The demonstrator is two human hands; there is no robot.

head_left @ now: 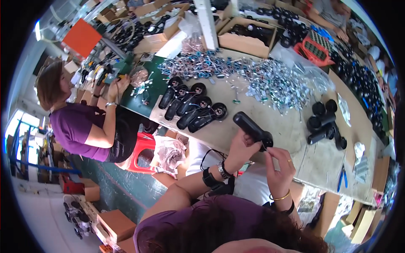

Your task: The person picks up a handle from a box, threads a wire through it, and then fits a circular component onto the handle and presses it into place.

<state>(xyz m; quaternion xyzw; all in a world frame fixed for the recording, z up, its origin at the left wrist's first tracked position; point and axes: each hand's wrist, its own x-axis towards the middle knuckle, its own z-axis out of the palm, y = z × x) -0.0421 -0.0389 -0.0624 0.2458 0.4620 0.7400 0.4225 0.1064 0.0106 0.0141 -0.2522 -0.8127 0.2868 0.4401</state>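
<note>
My left hand (241, 145) grips a black, elongated plastic housing (251, 127) from below, holding it tilted over the near edge of the workbench (320, 164). My right hand (280, 165) pinches at the round end of that housing, thumb and forefinger closed on a small part or wire too small to make out. A row of similar black housings (192, 106) lies on the bench to the left. Another small group of black housings (325, 124) lies to the right.
A heap of small metal parts with blue rings (253, 78) covers the bench's middle. Blue pliers (341, 177) lie near the right edge. Cardboard boxes (247, 36) stand at the back. A person in a purple top (80, 122) sits at the left on a red stool (141, 152).
</note>
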